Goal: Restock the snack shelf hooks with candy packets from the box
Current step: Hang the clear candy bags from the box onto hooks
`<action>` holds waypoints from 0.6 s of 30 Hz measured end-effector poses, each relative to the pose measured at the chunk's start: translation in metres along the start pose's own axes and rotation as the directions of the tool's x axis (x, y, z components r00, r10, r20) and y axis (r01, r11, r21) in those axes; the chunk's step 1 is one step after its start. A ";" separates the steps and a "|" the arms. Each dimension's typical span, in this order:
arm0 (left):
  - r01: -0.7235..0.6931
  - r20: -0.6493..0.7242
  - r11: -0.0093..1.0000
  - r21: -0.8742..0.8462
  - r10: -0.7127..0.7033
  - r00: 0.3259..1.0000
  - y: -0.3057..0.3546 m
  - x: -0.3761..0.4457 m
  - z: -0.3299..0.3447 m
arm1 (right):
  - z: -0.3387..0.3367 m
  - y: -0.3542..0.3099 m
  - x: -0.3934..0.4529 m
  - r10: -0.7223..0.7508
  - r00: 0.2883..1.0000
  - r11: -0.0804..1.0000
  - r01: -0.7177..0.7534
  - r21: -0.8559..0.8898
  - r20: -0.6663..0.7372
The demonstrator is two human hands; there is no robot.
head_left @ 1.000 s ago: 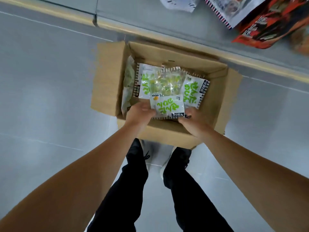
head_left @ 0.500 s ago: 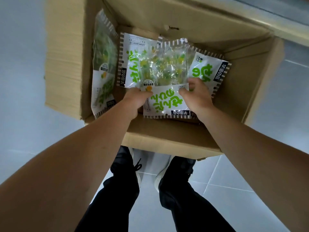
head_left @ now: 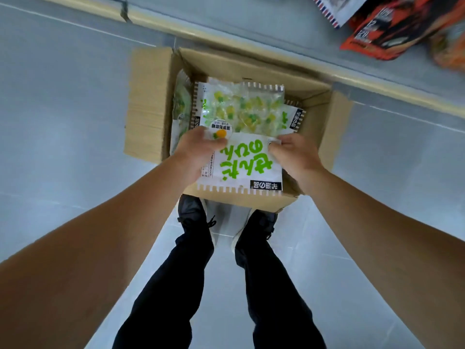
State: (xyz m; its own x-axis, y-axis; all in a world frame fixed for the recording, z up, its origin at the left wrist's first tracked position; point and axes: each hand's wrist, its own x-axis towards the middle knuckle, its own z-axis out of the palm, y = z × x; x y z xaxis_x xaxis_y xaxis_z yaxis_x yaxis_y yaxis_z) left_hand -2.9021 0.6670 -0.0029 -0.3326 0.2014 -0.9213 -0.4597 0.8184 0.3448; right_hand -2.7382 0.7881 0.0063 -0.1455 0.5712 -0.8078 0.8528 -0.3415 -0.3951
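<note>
An open cardboard box (head_left: 146, 104) stands on the grey floor in front of my feet. Both hands hold one candy packet (head_left: 241, 137), white with green lettering and a clear window of green and yellow sweets, raised above the box. My left hand (head_left: 198, 149) grips its left edge with the thumb on top. My right hand (head_left: 294, 154) pinches its right edge. More packets of the same kind (head_left: 294, 119) lie in the box beneath it, and one (head_left: 180, 112) leans against the left wall.
The shelf's base runs along the top as a pale beige kick strip (head_left: 251, 34). Orange and black snack bags (head_left: 392, 28) hang at the top right, with a white striped packet (head_left: 334, 8) beside them. My shoes (head_left: 193, 210) stand close to the box's near wall.
The camera has pulled back up from the box. The packet in both hands has come up out of the box, and the right hand has shifted to its right edge.
</note>
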 end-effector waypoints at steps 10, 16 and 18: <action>-0.382 0.209 0.753 0.536 0.320 0.924 0.133 -0.245 -0.081 | -0.121 -0.152 -0.225 -0.547 0.836 0.747 0.467 -0.473 -0.038; -0.547 0.453 0.091 0.832 0.457 0.765 0.196 -0.382 -0.112 | -0.157 -0.223 -0.341 -0.645 0.747 0.473 0.555 -0.684 0.161; -0.532 0.514 -0.111 0.839 0.479 0.711 0.215 -0.430 -0.120 | -0.167 -0.237 -0.379 -0.638 0.742 0.367 0.530 -0.764 0.208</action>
State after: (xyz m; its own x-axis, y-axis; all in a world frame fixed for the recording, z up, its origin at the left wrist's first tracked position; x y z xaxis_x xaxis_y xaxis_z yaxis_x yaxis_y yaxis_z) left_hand -2.9569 0.6916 0.4895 -0.0334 0.8122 -0.5824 0.9192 0.2538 0.3012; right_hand -2.8014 0.7775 0.4796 -0.7560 0.4865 -0.4379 0.6196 0.7477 -0.2390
